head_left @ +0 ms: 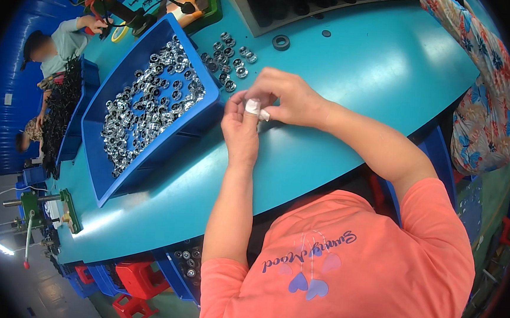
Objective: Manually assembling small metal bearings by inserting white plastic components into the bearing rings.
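Observation:
My left hand (pixel 240 128) is over the teal table with its fingers curled and its thumb up. A white wrapping (pixel 253 106), like tape or cloth, covers the tip of that thumb. From the right, my right hand (pixel 291 99) meets it, its fingers bent over the left fingertips and its thumb at the loose white end. Whether a small part sits between the hands is hidden. Just beyond them, several shiny round metal parts (pixel 240 72) with dark centres lie on the table. A blue bin (pixel 212 100) holding many like them stands to the left.
The teal table (pixel 343 88) bears a black ring (pixel 281 42) and a small dark disc (pixel 326 33). Machinery (pixel 120 8) stands at the far left, a green hand press (pixel 41 215) at the near left. A co-worker (pixel 56 47) sits beyond the bin. Red stools (pixel 140 278) are below.

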Available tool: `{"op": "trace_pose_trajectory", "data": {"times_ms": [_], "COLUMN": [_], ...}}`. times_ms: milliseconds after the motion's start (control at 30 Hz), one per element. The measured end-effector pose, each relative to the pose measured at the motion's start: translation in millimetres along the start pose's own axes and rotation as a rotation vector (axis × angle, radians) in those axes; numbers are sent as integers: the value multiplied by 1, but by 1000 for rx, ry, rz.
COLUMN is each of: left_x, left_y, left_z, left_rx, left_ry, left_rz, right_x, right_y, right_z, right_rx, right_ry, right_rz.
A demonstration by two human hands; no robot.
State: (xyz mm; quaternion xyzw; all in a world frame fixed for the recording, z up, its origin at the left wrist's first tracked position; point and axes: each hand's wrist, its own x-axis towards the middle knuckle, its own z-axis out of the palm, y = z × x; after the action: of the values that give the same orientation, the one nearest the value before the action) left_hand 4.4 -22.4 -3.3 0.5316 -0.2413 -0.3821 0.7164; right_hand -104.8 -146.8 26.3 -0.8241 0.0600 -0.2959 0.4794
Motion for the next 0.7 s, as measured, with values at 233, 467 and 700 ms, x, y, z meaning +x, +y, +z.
{"op": "trace_pose_trajectory", "data": {"times_ms": [233,467,700], "left_x": [1,-1,3], "left_y": [2,-1,-1], "left_z": [-7,-8,-6], "left_rx": [-82,-17,-28], "left_ry": [-64,2,-34], "left_rz": [73,158,83], "right_x": [1,-4,-4], "right_y": [18,6,9], "right_z": [-14,-1,2], "right_rx": [114,124,263], "right_ry": [-103,33,70], "right_rz": [277,197,315]}}
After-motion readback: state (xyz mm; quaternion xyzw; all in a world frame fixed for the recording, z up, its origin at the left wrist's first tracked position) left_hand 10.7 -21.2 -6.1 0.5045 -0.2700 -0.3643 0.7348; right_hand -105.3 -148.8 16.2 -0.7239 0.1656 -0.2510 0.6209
